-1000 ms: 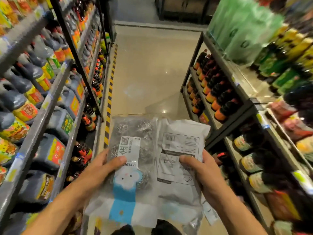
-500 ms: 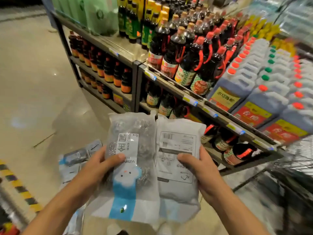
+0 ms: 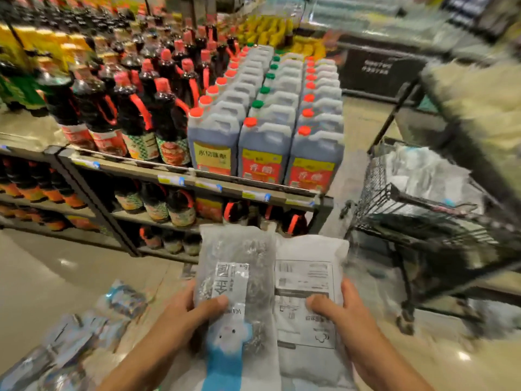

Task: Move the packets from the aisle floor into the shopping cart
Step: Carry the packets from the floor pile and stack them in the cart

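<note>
We note the left hand (image 3: 180, 320) pinching the scourer packet (image 3: 234, 277), thumb on its label; right hand (image 3: 346, 314) pinching the white packet (image 3: 307, 280) alongside. Shopping cart (image 3: 417, 198) up-right of fingers, blurred; it seems already to hold packets.

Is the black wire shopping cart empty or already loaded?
Already loaded: pale plastic packets lie piled inside the black wire shopping cart, visible above its rim. How full is unclear through blur.

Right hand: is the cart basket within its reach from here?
Probably not yet: the right hand grips the white packet, and the shopping cart stands apart, ahead to its right. Nothing blocks the way.
</note>
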### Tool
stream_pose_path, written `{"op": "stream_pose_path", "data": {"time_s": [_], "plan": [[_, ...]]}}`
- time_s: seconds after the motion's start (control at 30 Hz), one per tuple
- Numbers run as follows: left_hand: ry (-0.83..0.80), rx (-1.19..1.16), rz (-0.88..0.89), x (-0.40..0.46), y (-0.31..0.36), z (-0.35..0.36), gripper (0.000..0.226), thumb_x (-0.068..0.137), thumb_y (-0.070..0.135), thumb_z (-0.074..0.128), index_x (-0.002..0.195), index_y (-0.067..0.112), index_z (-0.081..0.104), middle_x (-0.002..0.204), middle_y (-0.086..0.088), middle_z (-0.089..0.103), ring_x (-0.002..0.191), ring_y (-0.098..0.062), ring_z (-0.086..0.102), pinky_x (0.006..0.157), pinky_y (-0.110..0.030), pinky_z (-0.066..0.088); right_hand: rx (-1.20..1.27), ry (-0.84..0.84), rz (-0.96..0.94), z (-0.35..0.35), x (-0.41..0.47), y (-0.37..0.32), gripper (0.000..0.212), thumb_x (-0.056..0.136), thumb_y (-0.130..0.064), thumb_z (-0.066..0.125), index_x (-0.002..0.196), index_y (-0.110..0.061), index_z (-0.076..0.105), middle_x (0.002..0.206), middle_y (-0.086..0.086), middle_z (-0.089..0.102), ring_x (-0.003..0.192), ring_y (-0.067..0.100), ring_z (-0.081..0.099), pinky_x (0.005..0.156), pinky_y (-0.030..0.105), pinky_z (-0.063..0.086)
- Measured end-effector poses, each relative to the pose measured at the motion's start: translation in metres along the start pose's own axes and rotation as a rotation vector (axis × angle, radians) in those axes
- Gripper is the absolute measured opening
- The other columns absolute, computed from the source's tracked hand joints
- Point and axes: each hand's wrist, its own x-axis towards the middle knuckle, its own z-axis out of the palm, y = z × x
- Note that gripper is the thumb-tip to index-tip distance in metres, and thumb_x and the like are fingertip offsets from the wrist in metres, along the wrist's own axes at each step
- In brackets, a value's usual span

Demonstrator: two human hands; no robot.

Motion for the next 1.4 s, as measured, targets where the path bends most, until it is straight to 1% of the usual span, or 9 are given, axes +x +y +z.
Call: {"op": "stream_pose_path", "data": {"time_s": [0.1, 0.2, 0.33, 0.53, 0.6, 0.7, 0.83, 0.93, 1.4], "plan": [[-0.098, 0.007, 0.012, 0.027, 0.0, 0.076, 0.058, 0.075, 0.019, 0.087, 0.126, 0.007, 0.065, 0.104, -0.01, 0.081, 0.093, -0.025, 0.079, 0.074, -0.031, 0.06, 0.019, 0.034, -0.006, -0.077, 0.012, -0.001, 0.05, 0.086, 0.001, 0.073, 0.125, -0.029, 0.061, 0.096, -0.01, 0.081, 0.085, 0.01, 0.078, 0.072, 0.031, 0.058], [-0.15, 0.007, -0.006, 0.054, 0.0, 0.151, 0.1, 0.034, 0.042, 0.099, 0.122, 0.007, 0.067, 0.102, -0.011, 0.081, 0.088, -0.023, 0.079, 0.071, -0.032, 0.059, 0.025, 0.05, -0.035, -0.146, 0.017, -0.01, 0.056, 0.084, -0.007, 0.077, 0.121, -0.044, 0.056, 0.095, -0.025, 0.077, 0.087, -0.002, 0.074, 0.077, 0.026, 0.059], [-0.219, -0.044, -0.052, 0.078, 0.011, 0.245, 0.07, 0.061, 0.018, 0.089, 0.127, 0.014, 0.066, 0.105, -0.011, 0.081, 0.087, -0.025, 0.079, 0.078, -0.04, 0.056, 0.08, 0.132, -0.082, -0.229, 0.02, -0.02, 0.059, 0.076, -0.01, 0.079, 0.117, -0.046, 0.057, 0.097, -0.023, 0.077, 0.087, -0.001, 0.073, 0.072, 0.02, 0.056], [-0.359, 0.041, -0.091, 0.117, 0.045, 0.345, 0.085, 0.05, 0.03, 0.093, 0.129, 0.014, 0.066, 0.116, -0.015, 0.078, 0.108, -0.037, 0.074, 0.101, -0.052, 0.053, 0.27, 0.238, -0.06, -0.319, 0.034, -0.015, 0.077, 0.05, -0.019, 0.078, 0.123, -0.04, 0.064, 0.112, -0.002, 0.079, 0.104, 0.021, 0.076, 0.096, 0.047, 0.056], [-0.393, 0.057, -0.104, 0.132, 0.056, 0.372, 0.098, 0.035, 0.039, 0.097, 0.126, 0.014, 0.069, 0.116, -0.015, 0.078, 0.109, -0.038, 0.074, 0.103, -0.053, 0.051, 0.358, 0.239, -0.035, -0.339, 0.046, -0.015, 0.082, 0.048, -0.011, 0.077, 0.125, -0.035, 0.063, 0.112, 0.006, 0.079, 0.102, 0.029, 0.076, 0.089, 0.046, 0.058], [-0.418, 0.089, -0.075, 0.158, 0.078, 0.413, 0.118, 0.017, 0.057, 0.1, 0.124, 0.016, 0.071, 0.116, -0.012, 0.078, 0.108, -0.032, 0.075, 0.102, -0.051, 0.051, 0.422, 0.257, -0.049, -0.369, 0.069, -0.027, 0.075, 0.048, -0.006, 0.076, 0.115, -0.04, 0.07, 0.111, 0.011, 0.079, 0.1, 0.032, 0.076, 0.078, 0.039, 0.06], [-0.487, 0.106, -0.116, 0.203, 0.115, 0.464, 0.125, 0.012, 0.056, 0.1, 0.125, 0.016, 0.068, 0.114, -0.012, 0.079, 0.104, -0.03, 0.077, 0.092, -0.047, 0.053, 0.473, 0.326, -0.046, -0.408, 0.103, -0.054, 0.072, 0.059, -0.002, 0.07, 0.122, -0.036, 0.068, 0.116, 0.011, 0.078, 0.108, 0.036, 0.074, 0.101, 0.054, 0.053], [-0.531, 0.16, -0.142, 0.239, 0.144, 0.503, 0.128, 0.006, 0.054, 0.1, 0.123, 0.012, 0.068, 0.108, -0.014, 0.08, 0.097, -0.031, 0.078, 0.085, -0.044, 0.054, 0.513, 0.355, -0.059, -0.434, 0.127, -0.078, 0.069, 0.059, 0.0, 0.069, 0.118, -0.036, 0.07, 0.114, 0.012, 0.078, 0.107, 0.038, 0.074, 0.1, 0.053, 0.053], [-0.554, 0.264, -0.068, 0.381, 0.189, 0.656, 0.048, 0.075, 0.023, 0.079, 0.122, 0.016, 0.071, 0.112, -0.013, 0.079, 0.104, -0.034, 0.076, 0.1, -0.053, 0.052, 0.458, 0.485, -0.046, -0.576, 0.259, -0.152, 0.05, 0.087, 0.013, 0.053, 0.125, -0.017, 0.064, 0.113, 0.012, 0.079, 0.103, 0.036, 0.076, 0.088, 0.05, 0.059]]}}
